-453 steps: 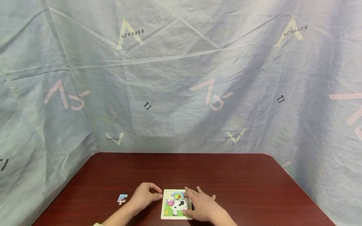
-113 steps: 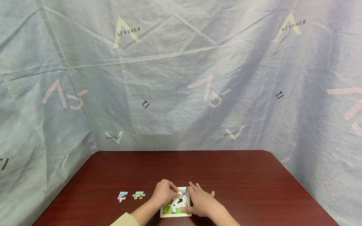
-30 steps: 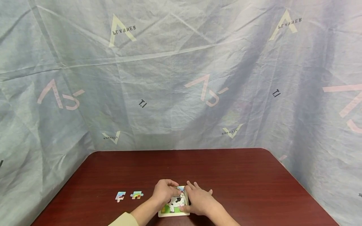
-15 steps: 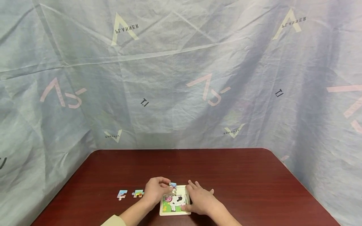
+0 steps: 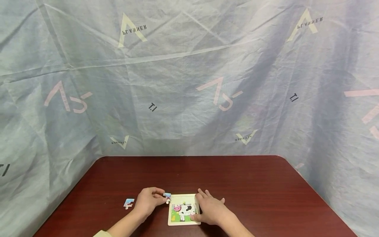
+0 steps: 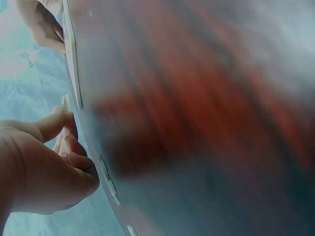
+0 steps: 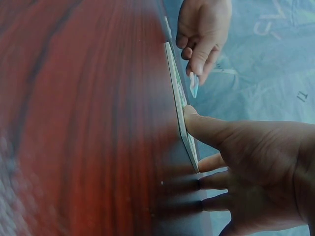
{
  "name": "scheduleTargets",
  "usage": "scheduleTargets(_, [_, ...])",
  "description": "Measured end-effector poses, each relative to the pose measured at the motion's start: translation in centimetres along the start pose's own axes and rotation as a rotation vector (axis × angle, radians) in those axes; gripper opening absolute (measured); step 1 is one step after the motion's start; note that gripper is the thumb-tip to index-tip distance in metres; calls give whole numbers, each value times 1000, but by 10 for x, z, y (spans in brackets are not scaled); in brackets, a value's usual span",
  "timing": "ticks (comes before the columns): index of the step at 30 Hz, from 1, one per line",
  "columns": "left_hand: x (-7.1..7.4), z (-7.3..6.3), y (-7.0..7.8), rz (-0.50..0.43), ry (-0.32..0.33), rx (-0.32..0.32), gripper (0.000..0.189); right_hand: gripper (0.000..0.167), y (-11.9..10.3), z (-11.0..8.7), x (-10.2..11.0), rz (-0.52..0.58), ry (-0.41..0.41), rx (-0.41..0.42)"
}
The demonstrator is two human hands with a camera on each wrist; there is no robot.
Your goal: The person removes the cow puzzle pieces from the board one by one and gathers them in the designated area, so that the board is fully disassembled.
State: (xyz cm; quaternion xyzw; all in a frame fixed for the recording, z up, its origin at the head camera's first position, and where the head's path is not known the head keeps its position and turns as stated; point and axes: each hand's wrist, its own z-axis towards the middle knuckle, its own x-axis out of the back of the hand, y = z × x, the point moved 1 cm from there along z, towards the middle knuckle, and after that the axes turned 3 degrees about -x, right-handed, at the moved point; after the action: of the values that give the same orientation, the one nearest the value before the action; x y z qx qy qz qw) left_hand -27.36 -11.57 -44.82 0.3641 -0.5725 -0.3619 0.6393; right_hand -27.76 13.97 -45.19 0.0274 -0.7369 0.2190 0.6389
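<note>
My left hand (image 5: 149,201) pinches a jigsaw piece (image 5: 167,196) between thumb and fingertips, beside the upper left corner of the puzzle tray. It shows blue on its face in the head view, and edge-on in the left wrist view the piece (image 6: 65,102) is held clear above the table. The square wooden tray (image 5: 184,224) has a pale rim; a cow picture (image 5: 184,210) fills its lower part, while its upper part is bare board. My right hand (image 5: 212,208) rests at the tray's right side, thumb (image 7: 193,120) pressing on the tray, other fingers spread straight past its edge.
A loose jigsaw piece (image 5: 128,203) lies on the dark red table (image 5: 237,184), left of my left hand. In the left wrist view another loose piece (image 6: 109,181) lies under my left hand, which hides it in the head view. A grey printed cloth (image 5: 183,115) hangs behind.
My left hand has lifted the blue-faced jigsaw piece out of the tray's upper right and carried it left, past the tray's left rim. The right hand stays in place.
</note>
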Motion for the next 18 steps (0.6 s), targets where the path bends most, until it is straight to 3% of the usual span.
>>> scheduleTargets(6, [7,-2,-4,51,15,5,25,78,-7,-7,6,-8,26,2])
scheduleTargets(18, [11,-3,-6,121,-17,-15,22,79,-8,-8,6,-4,28,-2])
